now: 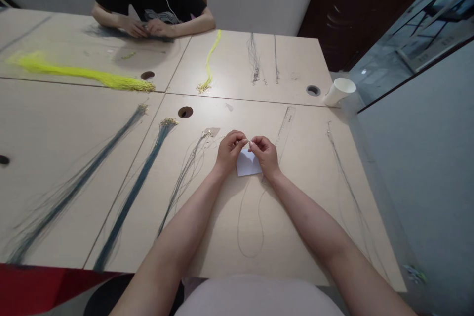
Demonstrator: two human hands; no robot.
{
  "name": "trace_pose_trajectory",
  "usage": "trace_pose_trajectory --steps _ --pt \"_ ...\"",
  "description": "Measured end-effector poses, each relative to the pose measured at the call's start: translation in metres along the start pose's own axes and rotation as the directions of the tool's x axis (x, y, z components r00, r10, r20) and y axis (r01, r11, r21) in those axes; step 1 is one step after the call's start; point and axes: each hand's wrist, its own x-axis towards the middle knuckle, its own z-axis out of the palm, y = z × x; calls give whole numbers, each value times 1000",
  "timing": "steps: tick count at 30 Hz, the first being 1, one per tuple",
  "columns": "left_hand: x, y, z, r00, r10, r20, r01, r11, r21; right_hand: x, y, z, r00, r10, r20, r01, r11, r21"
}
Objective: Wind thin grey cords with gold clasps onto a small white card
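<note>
My left hand [228, 154] and my right hand [267, 157] meet over the table, thumbs and forefingers pinched together. Between the fingertips is the end of a thin dark cord, its fine detail too small to make out. The rest of the cord [240, 227] hangs toward me as a long loop on the tabletop. Just under both hands lies a small white card [248, 165]. Left of my left hand is a loose bundle of dark cords [187, 168] with metal clasps at its far end, beside a small brownish piece [213, 132].
A clear ruler [285, 126] lies beyond my right hand. Thick blue-green cord bundles [137, 192] are at left, yellow cords [81, 73] farther back, and thin cords [344, 173] at right. Across the table, a person [159, 10] handles dark strands. A white cup [339, 91] stands at the right edge.
</note>
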Motion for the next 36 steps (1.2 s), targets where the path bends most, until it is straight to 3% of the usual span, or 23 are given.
trace_pose_trajectory --steps 36 --pt "0 1 0 1000 -11 -4 11 1000 8 0 -2 0 1000 12 10 -12 1000 -23"
